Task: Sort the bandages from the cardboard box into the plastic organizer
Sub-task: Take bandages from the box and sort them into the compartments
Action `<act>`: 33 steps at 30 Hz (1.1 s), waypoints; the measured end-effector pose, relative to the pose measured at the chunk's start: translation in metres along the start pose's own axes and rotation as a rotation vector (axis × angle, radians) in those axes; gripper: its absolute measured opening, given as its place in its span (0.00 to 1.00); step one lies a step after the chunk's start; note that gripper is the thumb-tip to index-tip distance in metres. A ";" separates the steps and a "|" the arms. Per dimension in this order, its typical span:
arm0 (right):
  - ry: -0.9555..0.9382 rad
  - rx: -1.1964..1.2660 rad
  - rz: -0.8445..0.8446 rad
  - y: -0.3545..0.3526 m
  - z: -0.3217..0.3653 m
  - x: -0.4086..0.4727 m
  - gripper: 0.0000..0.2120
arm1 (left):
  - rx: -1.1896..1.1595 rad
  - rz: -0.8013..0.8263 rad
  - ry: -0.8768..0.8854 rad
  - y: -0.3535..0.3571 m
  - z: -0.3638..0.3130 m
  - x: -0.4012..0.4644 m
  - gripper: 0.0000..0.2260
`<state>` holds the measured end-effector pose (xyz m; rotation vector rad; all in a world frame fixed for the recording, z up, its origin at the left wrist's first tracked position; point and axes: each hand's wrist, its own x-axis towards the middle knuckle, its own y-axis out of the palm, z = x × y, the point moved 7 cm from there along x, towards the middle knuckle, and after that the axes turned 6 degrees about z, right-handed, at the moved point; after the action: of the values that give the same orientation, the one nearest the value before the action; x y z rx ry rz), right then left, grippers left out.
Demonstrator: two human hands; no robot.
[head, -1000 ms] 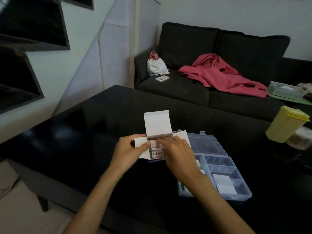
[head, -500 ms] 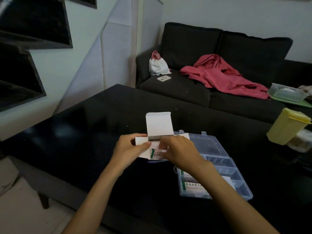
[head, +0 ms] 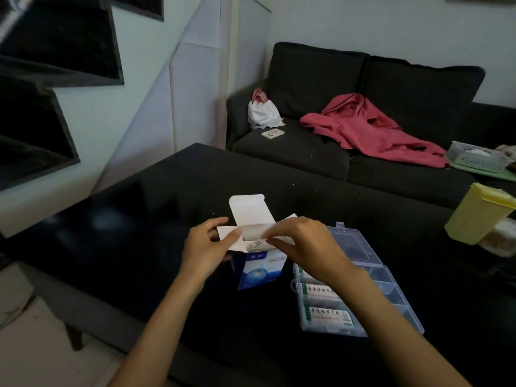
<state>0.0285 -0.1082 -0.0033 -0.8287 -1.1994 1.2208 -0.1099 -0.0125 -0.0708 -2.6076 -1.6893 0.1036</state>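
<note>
My left hand (head: pixel 205 254) grips the cardboard box (head: pixel 258 270) mid-frame; my right hand (head: pixel 303 248) pinches inside it, the contents blurred.

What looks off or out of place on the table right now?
Nothing stands out. The cardboard box is open, steadied by the left hand while the right hand reaches into it. The plastic organizer lies open with bandage packs lying flat in its compartments.

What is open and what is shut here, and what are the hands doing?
cardboard box: upright, top flaps open.
plastic organizer: lid open, bandage packs in its near compartments.
yellow container: lid on.
left hand: holds the box.
right hand: fingers pinch something at the box's mouth.
</note>
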 end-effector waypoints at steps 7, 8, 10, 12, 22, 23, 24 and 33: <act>-0.193 -0.100 -0.402 -0.013 0.007 -0.024 0.16 | 0.061 -0.144 -0.037 -0.012 0.008 0.008 0.18; -0.184 -0.073 -0.440 -0.013 0.006 -0.029 0.15 | 0.211 -0.198 -0.018 -0.015 0.003 0.006 0.18; -0.066 0.093 -0.496 -0.016 -0.003 -0.038 0.12 | 0.525 -0.348 0.134 -0.016 -0.020 -0.008 0.19; 0.187 0.454 -0.472 -0.016 -0.020 -0.047 0.10 | 0.561 -0.437 0.415 -0.007 -0.051 -0.032 0.14; 0.710 1.519 0.055 0.032 -0.059 -0.096 0.11 | 0.122 0.472 0.018 0.111 -0.016 -0.059 0.09; 0.721 1.491 0.061 0.032 -0.062 -0.098 0.11 | 0.064 0.536 -0.026 0.117 -0.012 -0.059 0.09; 0.737 1.469 0.055 0.033 -0.065 -0.100 0.11 | 0.013 0.570 -0.057 0.122 -0.009 -0.058 0.08; 0.824 1.321 -0.112 0.038 -0.081 -0.112 0.06 | 0.023 0.416 -0.029 0.130 -0.001 -0.050 0.05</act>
<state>0.1059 -0.1988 -0.0823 -0.1570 0.3044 1.0899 -0.0121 -0.1111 -0.0760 -2.9074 -1.1179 0.1690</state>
